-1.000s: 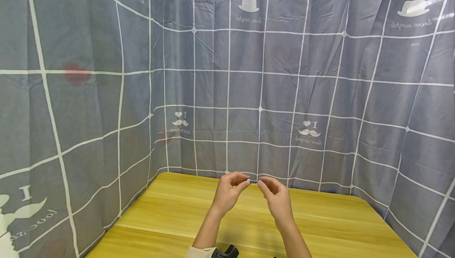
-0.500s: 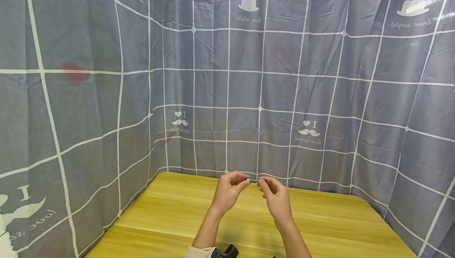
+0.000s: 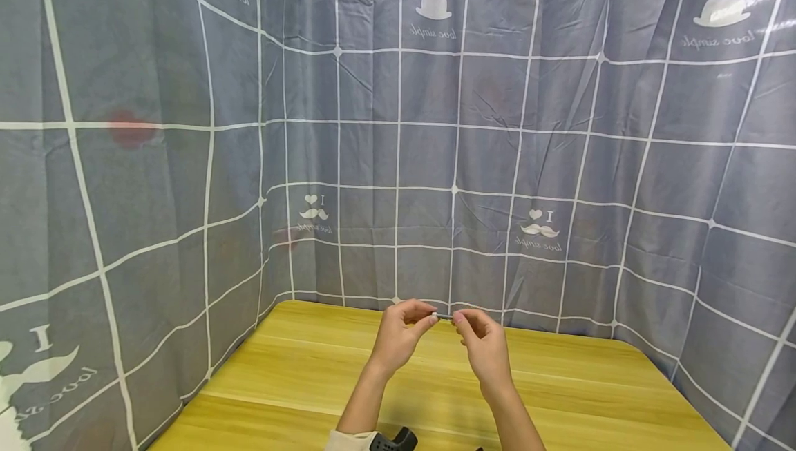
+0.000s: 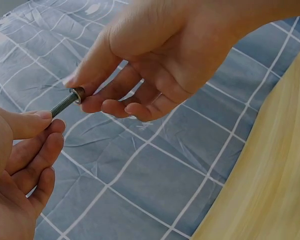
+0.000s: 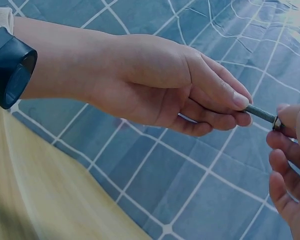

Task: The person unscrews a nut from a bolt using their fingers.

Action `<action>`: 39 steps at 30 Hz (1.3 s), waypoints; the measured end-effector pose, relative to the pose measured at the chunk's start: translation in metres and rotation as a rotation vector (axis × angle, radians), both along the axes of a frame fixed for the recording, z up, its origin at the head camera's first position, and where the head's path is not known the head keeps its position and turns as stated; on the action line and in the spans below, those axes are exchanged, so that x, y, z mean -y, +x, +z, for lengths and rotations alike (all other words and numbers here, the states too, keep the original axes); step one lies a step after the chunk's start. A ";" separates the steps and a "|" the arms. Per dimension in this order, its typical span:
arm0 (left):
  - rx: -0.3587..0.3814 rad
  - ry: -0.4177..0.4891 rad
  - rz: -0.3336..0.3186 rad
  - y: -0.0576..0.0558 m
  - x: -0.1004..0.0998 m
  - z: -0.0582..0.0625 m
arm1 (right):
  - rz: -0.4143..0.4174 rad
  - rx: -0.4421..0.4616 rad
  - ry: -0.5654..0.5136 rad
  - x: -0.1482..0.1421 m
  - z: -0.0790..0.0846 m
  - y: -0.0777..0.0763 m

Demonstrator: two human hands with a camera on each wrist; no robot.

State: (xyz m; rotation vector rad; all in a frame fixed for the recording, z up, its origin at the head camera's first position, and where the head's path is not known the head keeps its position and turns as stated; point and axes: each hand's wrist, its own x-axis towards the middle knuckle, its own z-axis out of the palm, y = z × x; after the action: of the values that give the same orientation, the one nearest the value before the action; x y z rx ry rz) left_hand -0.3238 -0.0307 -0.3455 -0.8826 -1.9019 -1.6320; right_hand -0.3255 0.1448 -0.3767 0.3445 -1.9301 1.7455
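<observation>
Between my hands a metal bolt (image 4: 64, 105) is held up above the far part of the table, its grey threaded shank showing in both wrist views. My left hand (image 3: 396, 340) pinches one end between thumb and fingertips. At the other end sits a round metal collar (image 5: 277, 123), where the thumb and forefinger of my right hand (image 3: 488, 351) pinch. The remaining right fingers are loosely bent below it, as the left wrist view shows. Fingertips hide both ends of the bolt.
A yellow wood-grain table (image 3: 298, 375) spreads beneath the forearms. Grey curtains (image 3: 429, 161) with white grid lines hang behind it and along the sides. My left wrist wears a cream cuff (image 3: 351, 440) and a black camera (image 3: 394, 440).
The right thumb has shifted slightly up over the bolt's right end, covering the bright part seen a second ago. The left hand stays almost still.
</observation>
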 end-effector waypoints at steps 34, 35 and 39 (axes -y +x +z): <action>-0.001 -0.001 0.003 0.000 0.002 0.000 | 0.014 -0.013 0.011 -0.001 0.000 -0.001; -0.002 -0.001 0.003 0.000 0.002 0.000 | 0.021 -0.020 0.009 -0.001 0.000 -0.001; 0.003 0.003 -0.001 0.000 0.003 0.000 | 0.037 -0.045 0.013 -0.001 0.000 -0.001</action>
State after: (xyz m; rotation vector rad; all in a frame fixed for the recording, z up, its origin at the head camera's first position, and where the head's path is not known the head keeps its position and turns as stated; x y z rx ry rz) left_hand -0.3237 -0.0335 -0.3454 -0.8800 -1.9005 -1.6375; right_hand -0.3268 0.1457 -0.3766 0.4236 -1.9161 1.7344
